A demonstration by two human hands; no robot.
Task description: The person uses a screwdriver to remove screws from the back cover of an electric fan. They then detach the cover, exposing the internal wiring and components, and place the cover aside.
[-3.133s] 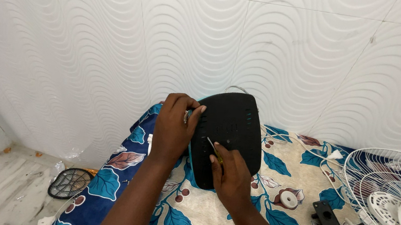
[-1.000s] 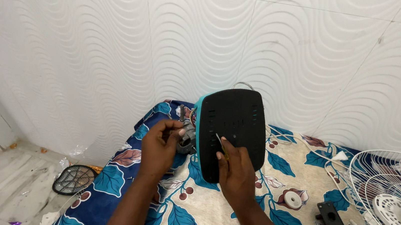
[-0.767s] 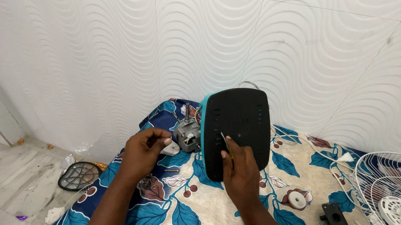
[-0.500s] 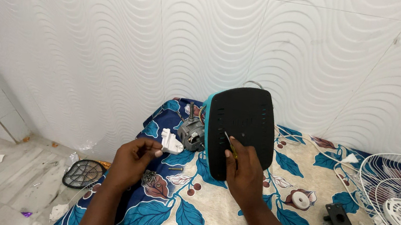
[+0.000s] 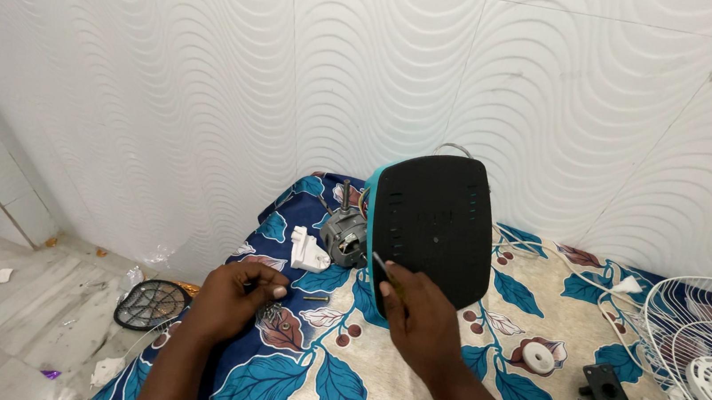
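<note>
A black plate with a teal rim point(image 5: 435, 227) stands on edge on the flowered cloth point(image 5: 353, 378). My right hand point(image 5: 415, 309) rests against its lower left and holds a thin screwdriver point(image 5: 383, 264) whose tip points up at the plate. My left hand point(image 5: 234, 295) is low on the cloth with fingers pinched together beside a small pile of screws point(image 5: 272, 311); what it pinches is too small to tell. A grey motor point(image 5: 344, 230) and a white plastic part point(image 5: 308, 251) lie behind the left hand.
White fan grilles point(image 5: 705, 351) fill the right edge. A black bracket point(image 5: 611, 394), a white round cap point(image 5: 539, 358) and a white cable point(image 5: 580, 275) lie on the cloth. A round black mesh piece point(image 5: 150, 303) sits on the floor at the left. A wavy white wall stands behind.
My left hand left the top of the plate, came down past the motor and white part, and now sits by the screws. My right hand stayed on the plate with the screwdriver.
</note>
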